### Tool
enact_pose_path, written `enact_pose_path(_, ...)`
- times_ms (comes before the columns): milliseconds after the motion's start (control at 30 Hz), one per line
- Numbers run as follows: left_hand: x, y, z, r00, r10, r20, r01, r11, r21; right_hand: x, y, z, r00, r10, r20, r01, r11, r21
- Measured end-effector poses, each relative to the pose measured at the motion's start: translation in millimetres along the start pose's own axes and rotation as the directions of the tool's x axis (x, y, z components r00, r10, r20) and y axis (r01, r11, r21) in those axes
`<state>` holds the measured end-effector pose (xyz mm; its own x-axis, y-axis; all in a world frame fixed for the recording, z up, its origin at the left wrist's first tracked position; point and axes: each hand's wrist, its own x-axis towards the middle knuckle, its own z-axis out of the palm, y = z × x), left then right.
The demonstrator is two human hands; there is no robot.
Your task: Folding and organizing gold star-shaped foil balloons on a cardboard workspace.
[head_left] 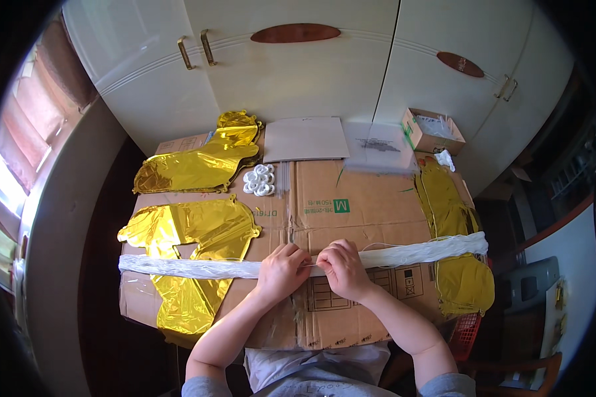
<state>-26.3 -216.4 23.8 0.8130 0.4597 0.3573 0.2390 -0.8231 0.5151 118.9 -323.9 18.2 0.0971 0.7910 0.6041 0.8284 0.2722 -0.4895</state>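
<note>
I am pinching a long white plastic strip with both hands, my left hand and right hand closed on it side by side at its middle, fingertips almost touching. The strip is lying across the flattened cardboard box from edge to edge, crossing over a gold foil balloon. Another gold foil balloon and a small white ring cluster are lying further back.

Glossy gold foil balloons, matt brown cardbd box, white plastic strip
</note>
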Motion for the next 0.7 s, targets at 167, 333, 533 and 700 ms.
enact_pose_path(167,3.8,9.7,-8.8,0.986,0.121,-0.117,-0.133,0.985,-0.106,0.5,-1.1,-4.8,1.0,0.015,-0.016,-0.015,0.999,0.03)
enact_pose_path(333,-0.6,6.8,-9.9,0.995,0.062,-0.078,-0.095,0.826,-0.555,-4.2,-5.0,-6.0,0.997,0.043,0.06,-0.053,0.984,0.168)
enact_pose_path(533,-3.6,4.4,-1.8,0.996,0.087,-0.021,-0.06,0.483,-0.873,2.0,-14.0,-6.8,0.992,-0.051,0.118,-0.022,0.838,0.545)
enact_pose_path(700,-3.7,7.4,-6.1,0.995,0.091,0.034,-0.002,0.365,-0.931,-1.4,-1.6,-5.3,0.96,-0.047,0.277,-0.187,0.63,0.754)
